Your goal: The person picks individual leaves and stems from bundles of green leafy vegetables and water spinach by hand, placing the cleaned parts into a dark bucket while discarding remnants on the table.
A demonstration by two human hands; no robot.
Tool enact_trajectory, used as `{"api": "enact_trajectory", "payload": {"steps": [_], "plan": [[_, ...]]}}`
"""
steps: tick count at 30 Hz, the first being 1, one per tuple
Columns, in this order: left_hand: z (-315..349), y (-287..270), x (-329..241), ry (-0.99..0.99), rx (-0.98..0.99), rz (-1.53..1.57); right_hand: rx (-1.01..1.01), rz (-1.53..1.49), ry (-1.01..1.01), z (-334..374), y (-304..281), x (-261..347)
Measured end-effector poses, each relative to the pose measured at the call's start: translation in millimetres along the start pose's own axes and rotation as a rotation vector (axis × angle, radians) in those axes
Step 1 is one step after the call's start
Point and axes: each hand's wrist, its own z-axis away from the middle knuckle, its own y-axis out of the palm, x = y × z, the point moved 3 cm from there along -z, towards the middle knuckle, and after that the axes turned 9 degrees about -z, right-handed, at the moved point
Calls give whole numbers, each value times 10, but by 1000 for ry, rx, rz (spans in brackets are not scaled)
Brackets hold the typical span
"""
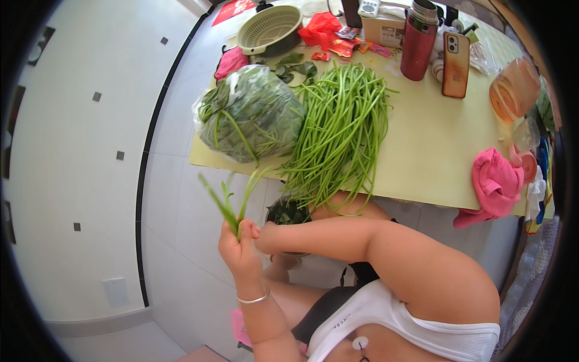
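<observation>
My left hand (240, 244), with a silver bangle at its wrist, is closed around a few green vegetable stems (226, 205) that stick up above the fist. My right hand (269, 236) is right beside it, at the left fist; its fingers are mostly hidden. Beyond the hands, a big heap of long green stems (344, 120) lies on the table, some drooping over the near edge. To its left sits a clear plastic bag (253, 114) stuffed with leafy greens. Below the table edge, partly behind my right forearm, a container holds dark green leaves (288, 211).
On the yellow-topped table (422, 157) are a green colander (269, 30), red bags (319, 29), a red thermos (418, 42), an upright phone (456, 65), an orange-tinted jug (514, 90) and a pink cloth (496, 181). A white wall (78, 163) runs along the left.
</observation>
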Motion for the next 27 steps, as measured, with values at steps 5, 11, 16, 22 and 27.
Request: {"api": "enact_trajectory", "payload": {"steps": [5, 11, 16, 22, 27], "plan": [[-582, 667, -983, 312, 114, -225, -223, -59, -130, -123, -52, -279], [-970, 1468, -1153, 441, 247, -409, -196, -29, -154, -135, -93, -202], [-987, 1272, -982, 507, 171, -397, -239, 2, -219, -124, -85, -259], [-1017, 384, -159, -43, 69, 10, 345, 345, 102, 28, -289, 129], [-989, -140, 1123, -378, 12, -36, 330, 242, 62, 117, -282, 159]]}}
